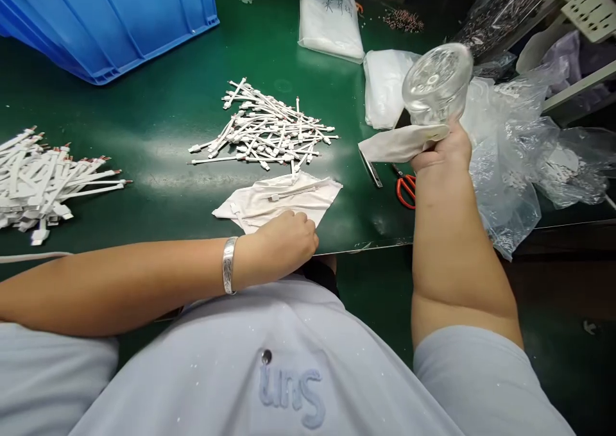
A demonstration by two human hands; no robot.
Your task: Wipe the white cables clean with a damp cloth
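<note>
My left hand [283, 240] is closed, fingers curled, at the near edge of a spread white cloth [308, 195]; whatever is inside the fist is hidden. A short white cable [293, 193] with a plug end lies on that cloth, and another plug end shows at its left. Reaching forward, my right hand [445, 147] is closed on a folded white cloth [397, 143]. Right above this cloth is a clear, round container [437, 83], tilted and slightly blurred; the hand touches its lower part. How the fingers grip it cannot be made out.
White cables lie in a pile [269, 128] mid-table and another pile [43, 179] at left. A blue crate [115, 19] stands behind. Red-handled scissors [405, 191] and a metal tool [371, 170] lie near my right hand. White packets [332, 25] and plastic bags [505, 179] are further right.
</note>
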